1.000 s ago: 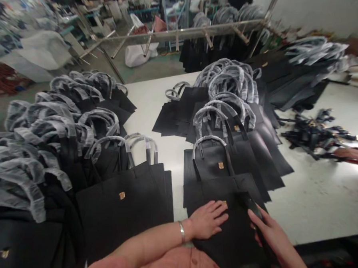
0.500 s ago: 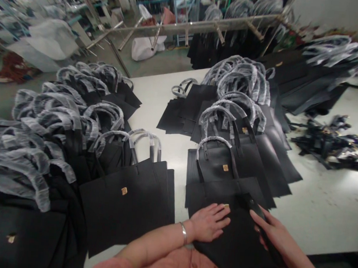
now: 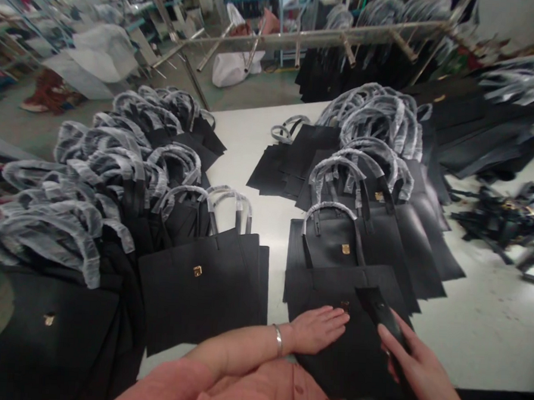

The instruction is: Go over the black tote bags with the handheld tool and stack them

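My left hand (image 3: 320, 330), with a silver bangle at the wrist, lies flat with fingers stretched on a black handbag panel (image 3: 352, 354) near the table's front edge. Its fingertips are beside a small metal clasp (image 3: 345, 306) on that panel. To the right, my right hand (image 3: 413, 354) is closed around a wide black strap (image 3: 380, 310). The strap's upper end points up and left over the panel, a small dot showing near it; its lower part is hidden by the hand. Just beyond lies another black panel with a wrapped handle (image 3: 331, 208) and a gold clasp (image 3: 345, 249).
More black panels with plastic-wrapped handles (image 3: 378, 119) overlap toward the back. Left of the white table's bare strip (image 3: 238, 139) is another stack (image 3: 203, 292). Loose black straps (image 3: 494, 212) lie at right. A metal rail (image 3: 320, 40) stands beyond the table.
The whole view has shifted, so things appear farther right. My left hand has drawn back slightly from the clasp, showing more of it. My right hand still holds the strap, now tilted a little differently.
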A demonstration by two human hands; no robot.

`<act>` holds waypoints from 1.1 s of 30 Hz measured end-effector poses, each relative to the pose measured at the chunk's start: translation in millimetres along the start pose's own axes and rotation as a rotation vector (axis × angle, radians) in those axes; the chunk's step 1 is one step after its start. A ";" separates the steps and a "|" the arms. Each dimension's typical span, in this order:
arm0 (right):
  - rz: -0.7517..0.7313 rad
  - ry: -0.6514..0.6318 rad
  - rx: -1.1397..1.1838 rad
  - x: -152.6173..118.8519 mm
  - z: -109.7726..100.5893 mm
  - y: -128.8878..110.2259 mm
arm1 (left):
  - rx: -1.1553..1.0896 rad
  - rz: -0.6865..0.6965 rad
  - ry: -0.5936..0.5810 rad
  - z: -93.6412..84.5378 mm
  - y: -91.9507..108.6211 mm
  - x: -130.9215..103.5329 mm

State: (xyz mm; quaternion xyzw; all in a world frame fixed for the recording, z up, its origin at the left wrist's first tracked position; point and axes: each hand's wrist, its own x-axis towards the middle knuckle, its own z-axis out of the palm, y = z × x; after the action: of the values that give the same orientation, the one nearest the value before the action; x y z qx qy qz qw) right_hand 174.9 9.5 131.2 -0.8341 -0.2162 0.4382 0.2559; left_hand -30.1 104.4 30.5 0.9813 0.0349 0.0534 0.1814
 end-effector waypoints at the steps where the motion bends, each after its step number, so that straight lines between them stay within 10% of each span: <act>1: 0.020 -0.072 0.014 -2.5 7.9 6.4 | 0.003 0.032 0.003 4.5 1.7 -3.9; 10: -0.064 -0.389 -0.203 -7.9 69.8 -4.1 | -0.116 0.080 -0.094 18.6 2.0 -17.8; 26: -0.077 -0.365 -0.264 0.6 81.5 -25.7 | -0.179 0.077 -0.112 5.2 1.0 -6.2; 33: -0.207 -0.165 -0.208 12.6 82.4 -55.3 | -0.187 0.073 -0.027 -3.4 3.6 -9.1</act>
State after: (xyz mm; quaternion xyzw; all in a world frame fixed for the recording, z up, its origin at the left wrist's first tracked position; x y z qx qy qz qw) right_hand 104.6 79.3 117.5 -0.7906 -0.3652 0.4519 0.1933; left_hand -39.3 101.4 34.1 0.9614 -0.0085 0.0496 0.2705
